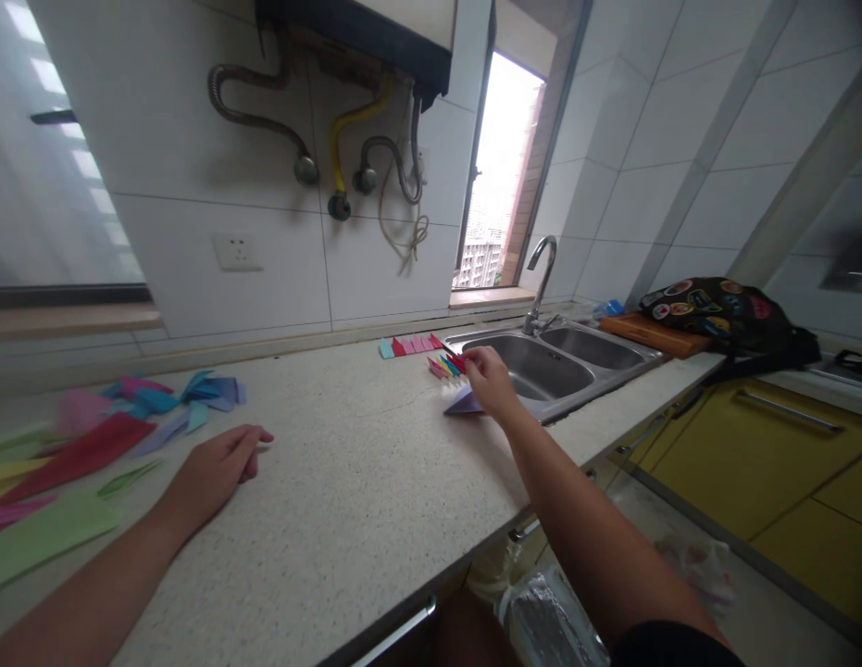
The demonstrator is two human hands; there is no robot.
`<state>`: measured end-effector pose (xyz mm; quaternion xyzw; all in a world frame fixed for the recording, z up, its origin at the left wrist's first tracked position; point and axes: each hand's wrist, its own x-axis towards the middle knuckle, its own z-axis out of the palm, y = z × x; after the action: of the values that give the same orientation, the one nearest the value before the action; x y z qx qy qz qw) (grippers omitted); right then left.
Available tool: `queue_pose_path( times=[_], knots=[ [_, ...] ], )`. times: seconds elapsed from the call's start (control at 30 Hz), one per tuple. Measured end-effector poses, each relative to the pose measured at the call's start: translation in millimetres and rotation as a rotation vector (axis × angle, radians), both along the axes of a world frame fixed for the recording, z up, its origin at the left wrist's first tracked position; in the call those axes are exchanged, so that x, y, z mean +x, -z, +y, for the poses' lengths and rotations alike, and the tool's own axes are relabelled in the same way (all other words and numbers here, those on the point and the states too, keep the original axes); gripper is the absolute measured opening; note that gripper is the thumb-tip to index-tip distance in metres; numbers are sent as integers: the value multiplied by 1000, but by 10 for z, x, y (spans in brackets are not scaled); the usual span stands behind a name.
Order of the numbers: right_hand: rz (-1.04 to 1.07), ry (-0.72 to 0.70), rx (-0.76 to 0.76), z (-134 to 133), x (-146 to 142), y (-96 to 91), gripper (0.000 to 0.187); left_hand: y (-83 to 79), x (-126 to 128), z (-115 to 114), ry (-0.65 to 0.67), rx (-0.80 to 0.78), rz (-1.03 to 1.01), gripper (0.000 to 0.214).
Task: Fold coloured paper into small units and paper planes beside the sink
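My right hand (492, 382) is closed in a pinch by the sink's left edge, on what looks like a small red folded paper piece (459, 362). Just below those fingers lies a purple paper piece (464, 402). Beside them is a row of small colourful folded papers (444, 367). Farther back runs another row of pink, red and light blue folded papers (411, 346). My left hand (226, 461) rests on the counter with nothing in it, its index finger extended and the other fingers loosely bent. Coloured paper strips (83, 454) lie to its left.
A steel double sink (583, 394) with a faucet (542, 269) is set into the speckled counter (333, 519). At the right, a patterned dark bag (729, 310) lies on a wooden board (656, 335). Pipes (340, 139) hang under a wall-mounted heater.
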<state>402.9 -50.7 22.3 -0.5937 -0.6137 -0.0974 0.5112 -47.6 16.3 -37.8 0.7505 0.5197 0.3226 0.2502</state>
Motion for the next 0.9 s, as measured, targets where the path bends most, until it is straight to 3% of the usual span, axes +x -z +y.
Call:
queue_pose_path(
  times=[0.23,0.37,0.47,0.6,0.9],
  knots=[
    [-344,-522,-286,290,-1547,-148,15,-29,24,-28,8,-28,-35,47],
    [-608,-668,-437,447,-2057,-3,13,-58,51,-61,9,-27,-85,46],
    [-538,-650,-379,536,-2180,232,19,-82,69,-77,4,-13,-88,45],
    [-540,-670,-356,619,-2118,470,19,-97,81,-79,1,27,-25,43],
    [-414,-702,-374,747,-1912,493,18,-185,211,-242,87,227,219,34]
  ],
)
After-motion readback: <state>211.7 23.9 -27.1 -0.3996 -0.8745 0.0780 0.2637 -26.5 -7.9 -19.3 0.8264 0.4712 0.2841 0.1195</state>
